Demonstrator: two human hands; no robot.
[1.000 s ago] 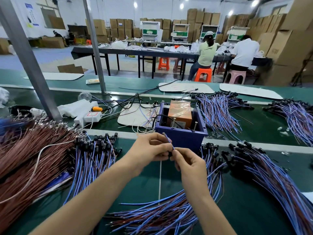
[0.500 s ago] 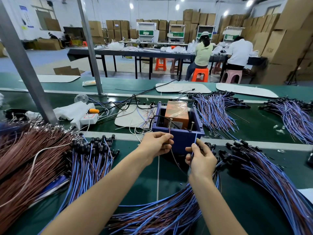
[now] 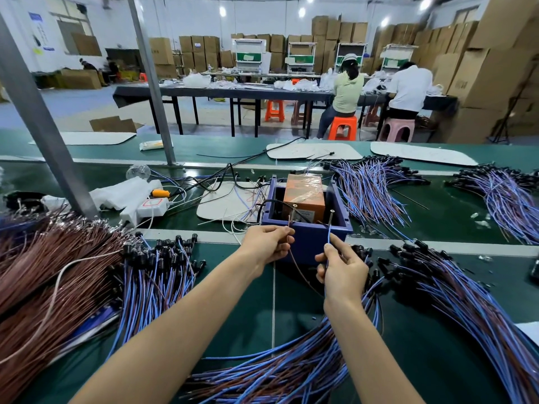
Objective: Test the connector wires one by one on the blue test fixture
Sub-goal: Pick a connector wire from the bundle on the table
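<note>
Legible text: none. Blue-and-white wall poster (image 3: 36,30), pale label strip on orange taped box (image 3: 305,212), stickers on stacked brown cardboard cartons (image 3: 198,45): print too small and blurred.

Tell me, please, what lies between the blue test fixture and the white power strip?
A pale flat pad with loose wires on it, seen in the head view.

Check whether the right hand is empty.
No, the right hand pinches a thin blue wire between thumb and forefinger.
</note>
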